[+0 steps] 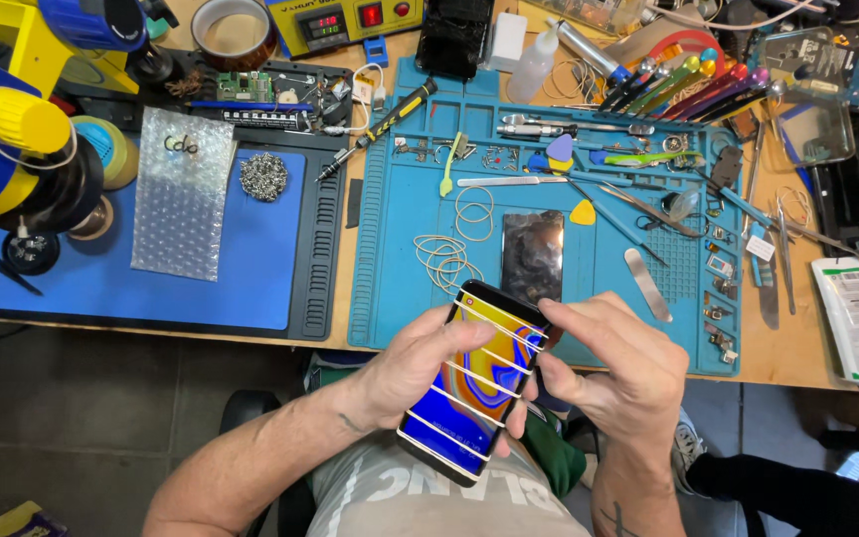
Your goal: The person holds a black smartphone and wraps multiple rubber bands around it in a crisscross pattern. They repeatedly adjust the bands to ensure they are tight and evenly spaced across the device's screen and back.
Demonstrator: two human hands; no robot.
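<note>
The left hand (412,370) clamps a lit smartphone (474,383) bound with rubber bands (494,343), held above the lap near the bench (797,348). The right hand (613,363) pinches its right edge. Beyond lie loose rubber bands (446,257) and a dark screen panel (533,254) on the blue mat (400,308).

Bright, even overhead light, glare on the dark glass panel (532,254), edges bowed by wide-angle distortion.

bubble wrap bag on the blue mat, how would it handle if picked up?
The bubble wrap bag lies flat and thin, so probably very light and floppy. Its cushioned plastic looks hardly fragile, perhaps a little slippery. Flat on the blue mat, it shouldn't roll.
</note>
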